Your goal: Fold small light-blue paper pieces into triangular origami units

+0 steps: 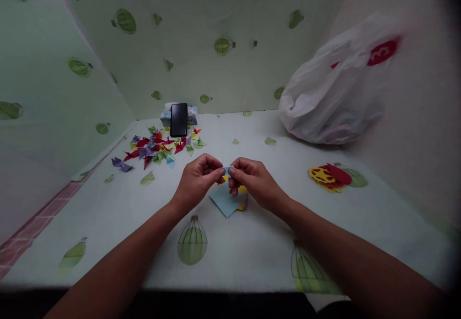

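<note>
My left hand (198,177) and my right hand (252,180) meet above the table's middle, fingers pinched together on a small folded light blue paper (227,169). Only a sliver of that paper shows between the fingertips. Just under the hands lies a small stack of square paper sheets (226,201), light blue on top with yellow and purple edges peeking out.
A heap of folded coloured paper pieces (158,147) lies at the back left, with a black phone (178,119) propped against a small box. A white plastic bag (334,93) sits back right. Red and yellow paper cutouts (329,176) lie at the right. Balloon-patterned walls enclose the table.
</note>
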`<state>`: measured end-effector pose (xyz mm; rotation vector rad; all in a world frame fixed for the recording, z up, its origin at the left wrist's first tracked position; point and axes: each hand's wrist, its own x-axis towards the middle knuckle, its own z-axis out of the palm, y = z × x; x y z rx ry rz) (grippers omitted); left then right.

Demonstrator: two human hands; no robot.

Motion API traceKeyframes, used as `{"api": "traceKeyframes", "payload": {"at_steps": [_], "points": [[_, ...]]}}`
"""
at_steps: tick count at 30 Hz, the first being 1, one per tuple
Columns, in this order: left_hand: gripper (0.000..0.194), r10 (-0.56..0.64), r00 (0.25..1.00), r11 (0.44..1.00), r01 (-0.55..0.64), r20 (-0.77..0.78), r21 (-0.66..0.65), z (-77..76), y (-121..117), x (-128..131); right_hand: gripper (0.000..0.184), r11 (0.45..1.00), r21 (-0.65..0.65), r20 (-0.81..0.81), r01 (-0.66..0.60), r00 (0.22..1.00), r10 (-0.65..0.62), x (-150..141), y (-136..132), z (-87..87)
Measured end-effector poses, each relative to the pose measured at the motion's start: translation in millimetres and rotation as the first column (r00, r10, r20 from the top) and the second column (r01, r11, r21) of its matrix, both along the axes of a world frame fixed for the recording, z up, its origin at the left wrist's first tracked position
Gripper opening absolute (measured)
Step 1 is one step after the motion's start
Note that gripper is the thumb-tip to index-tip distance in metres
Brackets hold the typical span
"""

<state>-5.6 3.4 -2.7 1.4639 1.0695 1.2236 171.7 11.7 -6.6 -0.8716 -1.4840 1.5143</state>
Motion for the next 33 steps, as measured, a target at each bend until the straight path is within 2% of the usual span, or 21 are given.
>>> {"api": "traceKeyframes", "payload": {"at_steps": [6, 11, 15, 21, 26, 29, 33], "points": [[0.022, -0.010, 1.000, 1.000, 0.010, 0.004, -0.015, -0.8, 1.0, -0.8, 0.026, 1.000, 0.006, 0.023, 0.006, 1.000, -0.006, -0.1, 0.8, -2.2], [0.021, 0.046, 0.999, 0.999, -0.046, -0.009, -0.018, 2.4, -1.9, 0.8, 0.029, 0.999, -0.021, -0.024, -0.034, 0.999, 0.034, -0.8, 0.9, -4.6], [0.022, 0.091, 0.995, 0.994, -0.088, 0.043, -0.063, 2.6, -4.5, 3.2, 0.027, 0.999, -0.022, -0.008, -0.038, 0.999, 0.037, -2.1, 0.4, -4.8], [0.023, 0.098, 0.989, 0.989, -0.085, 0.112, -0.120, -1.9, -5.7, 5.5, 0.021, 1.000, -0.029, 0.002, -0.010, 1.000, 0.010, -3.1, -0.2, -3.4], [0.024, 0.073, 0.991, 0.993, -0.062, 0.114, -0.096, -3.2, -4.7, 3.8, 0.020, 1.000, -0.026, 0.008, -0.018, 1.000, 0.018, -2.2, -0.9, -2.6], [0.024, 0.044, 0.992, 0.997, -0.035, 0.118, -0.072, -1.9, -2.8, 2.2, 0.026, 0.998, -0.040, -0.021, -0.053, 0.998, 0.052, -1.5, -0.8, -2.1], [0.024, -0.020, 0.994, 0.997, 0.027, 0.112, -0.069, 1.0, -0.6, 0.9, 0.031, 0.998, -0.054, -0.050, -0.033, 0.998, 0.031, -0.3, 0.6, -2.4]]}}
